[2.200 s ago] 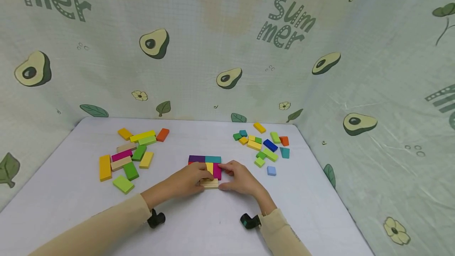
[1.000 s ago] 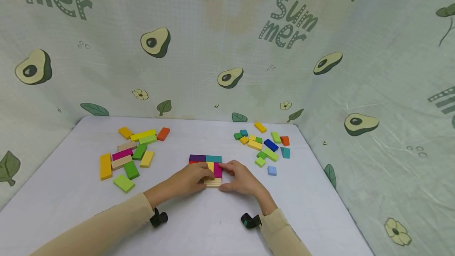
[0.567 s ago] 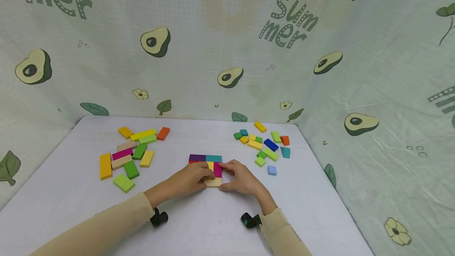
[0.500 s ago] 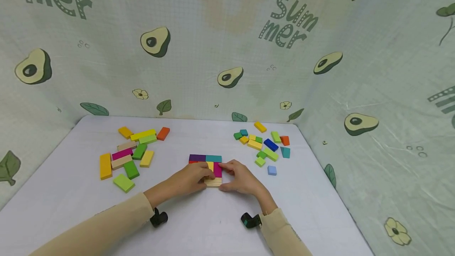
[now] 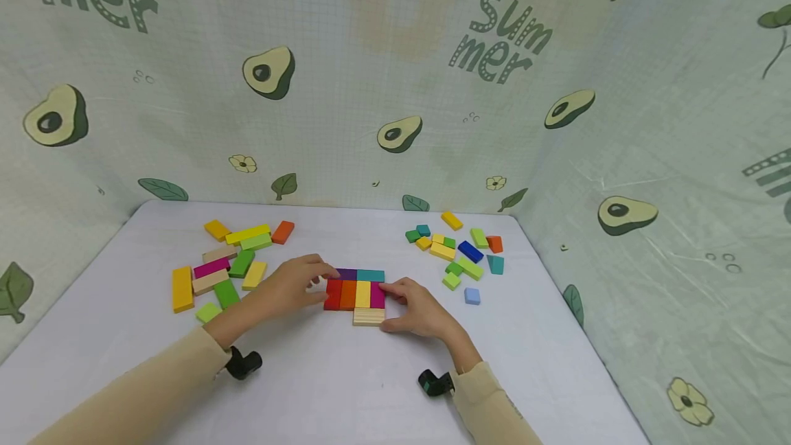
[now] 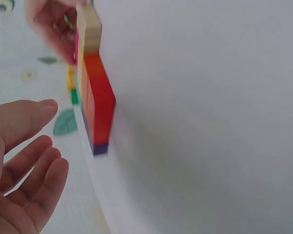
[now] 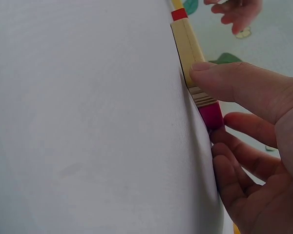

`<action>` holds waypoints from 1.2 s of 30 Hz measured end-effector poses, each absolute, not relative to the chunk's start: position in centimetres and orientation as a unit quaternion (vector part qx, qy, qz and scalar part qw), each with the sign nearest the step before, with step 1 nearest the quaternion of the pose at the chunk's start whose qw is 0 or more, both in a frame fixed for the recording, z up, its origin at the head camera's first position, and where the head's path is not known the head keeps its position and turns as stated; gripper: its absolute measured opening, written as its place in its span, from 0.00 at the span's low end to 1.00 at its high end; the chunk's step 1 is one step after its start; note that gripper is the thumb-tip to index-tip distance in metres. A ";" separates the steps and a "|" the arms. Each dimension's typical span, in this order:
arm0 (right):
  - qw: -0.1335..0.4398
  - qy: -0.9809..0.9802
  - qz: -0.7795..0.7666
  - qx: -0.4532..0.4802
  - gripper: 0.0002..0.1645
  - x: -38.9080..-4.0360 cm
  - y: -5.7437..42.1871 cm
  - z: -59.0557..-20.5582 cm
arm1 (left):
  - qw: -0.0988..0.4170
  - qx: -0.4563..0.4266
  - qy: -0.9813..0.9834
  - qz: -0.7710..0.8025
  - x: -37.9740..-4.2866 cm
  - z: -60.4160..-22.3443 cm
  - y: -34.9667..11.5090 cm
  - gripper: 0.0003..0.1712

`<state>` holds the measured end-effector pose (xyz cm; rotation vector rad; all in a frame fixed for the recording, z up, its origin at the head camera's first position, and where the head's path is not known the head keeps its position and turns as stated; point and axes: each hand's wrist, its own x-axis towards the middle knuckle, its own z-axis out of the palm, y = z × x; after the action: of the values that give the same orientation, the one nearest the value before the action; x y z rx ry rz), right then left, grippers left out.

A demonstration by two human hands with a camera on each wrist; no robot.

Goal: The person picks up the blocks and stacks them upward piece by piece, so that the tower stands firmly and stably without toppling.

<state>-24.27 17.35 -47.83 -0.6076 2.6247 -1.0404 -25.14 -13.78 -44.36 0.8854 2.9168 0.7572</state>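
A flat group of coloured wooden blocks lies at the table's middle: purple (image 5: 348, 275) and teal (image 5: 371, 275) at the back, then red (image 5: 332, 295), orange (image 5: 348, 295), yellow (image 5: 362, 294) and magenta (image 5: 377, 295). Along the front right edge sits a plain wooden block (image 5: 369, 317) with lines on it. My right hand (image 5: 422, 311) touches the group's right end, thumb against the plain block (image 7: 189, 48) and fingertips at the magenta one (image 7: 212, 115). My left hand (image 5: 285, 288) is at the left end, thumb and fingers spread; the left wrist view shows them apart from the red block (image 6: 102, 107).
Loose blocks lie scattered at the left, among them an orange block (image 5: 182, 289) and a green one (image 5: 226, 293). Smaller pieces are at the right, including a dark blue block (image 5: 470, 253) and a light blue cube (image 5: 472, 296). A printed cloth (image 5: 346, 177) hangs behind the table.
My left hand has come off the plain block and moved left and back to the group's left end, uncovering the red and orange blocks. Earlier the plain block slid right; my right hand stays put.
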 end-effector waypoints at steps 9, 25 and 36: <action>0.123 0.902 -0.357 -0.209 0.45 -24.2 17.4 -47.9 | -0.031 0.216 0.942 0.253 -26.2 -44.9 -21.0 0.25; 0.122 0.902 -0.359 -0.209 0.45 -24.2 17.5 -47.9 | -0.036 0.175 0.959 0.218 -26.2 -46.6 -25.4 0.31; 0.123 0.902 -0.358 -0.209 0.45 -24.3 17.3 -47.9 | 0.001 0.192 0.952 0.239 -25.9 -46.2 -24.7 0.30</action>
<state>-24.27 17.34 -47.94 -0.6086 2.6308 -1.0431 -25.88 -24.65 -46.18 0.6031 2.9877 0.7509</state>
